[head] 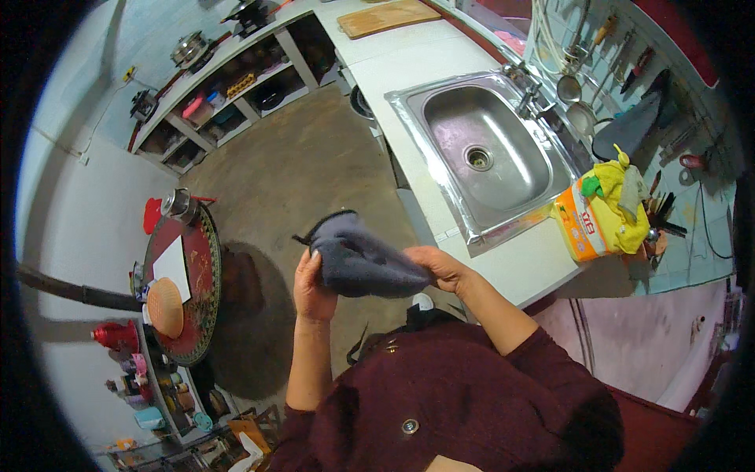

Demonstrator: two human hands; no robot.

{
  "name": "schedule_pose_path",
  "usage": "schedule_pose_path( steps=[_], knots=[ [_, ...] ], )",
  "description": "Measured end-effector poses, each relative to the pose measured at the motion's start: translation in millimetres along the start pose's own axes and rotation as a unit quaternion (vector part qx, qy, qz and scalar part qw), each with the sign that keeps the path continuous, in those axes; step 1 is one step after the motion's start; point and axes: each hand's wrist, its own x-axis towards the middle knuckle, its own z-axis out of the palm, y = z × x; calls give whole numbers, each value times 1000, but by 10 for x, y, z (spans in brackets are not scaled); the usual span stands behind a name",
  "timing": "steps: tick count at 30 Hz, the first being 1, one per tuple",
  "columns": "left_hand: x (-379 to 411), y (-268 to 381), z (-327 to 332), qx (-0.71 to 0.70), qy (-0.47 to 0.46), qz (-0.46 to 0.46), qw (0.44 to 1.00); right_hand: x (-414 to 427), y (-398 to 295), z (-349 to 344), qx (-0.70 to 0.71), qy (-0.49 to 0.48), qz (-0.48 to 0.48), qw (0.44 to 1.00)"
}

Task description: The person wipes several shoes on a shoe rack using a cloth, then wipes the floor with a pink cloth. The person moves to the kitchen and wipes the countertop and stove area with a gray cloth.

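Note:
A dark grey cloth [371,262], bunched up and edged with black trim at its upper left, is stretched between my two hands above the floor. My left hand [315,289] grips its left side, with the thumb on top. At the right end, my right hand [439,268] pinches the fabric; some of its fingers are hidden behind the cloth. Just beyond the right hand is the white counter [513,274] with a stainless steel sink [483,159] set into it. What the cloth is exactly, I cannot tell.
Yellow cloths [628,218] lie on an orange and yellow packet [581,227] at the counter's right corner. A wooden cutting board [386,17] lies at the far end. Utensils hang behind the sink. A round red table [197,277] stands at left, beside a shelf with household items.

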Motion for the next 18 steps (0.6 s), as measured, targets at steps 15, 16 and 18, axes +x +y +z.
schedule_pose_path(
  steps=[15, 16, 18],
  knots=[
    [1348, -200, 858, 128, -177, 38, 975, -869, -927, -637, -122, 281, -356, 883],
    [1394, -226, 863, 148, -186, 47, 970, -981, -1038, -650, -148, 295, -373, 867],
    [1407, -350, 906, 169, -183, 40, 968, -1206, -1093, -634, -192, 330, -393, 837]
  ],
)
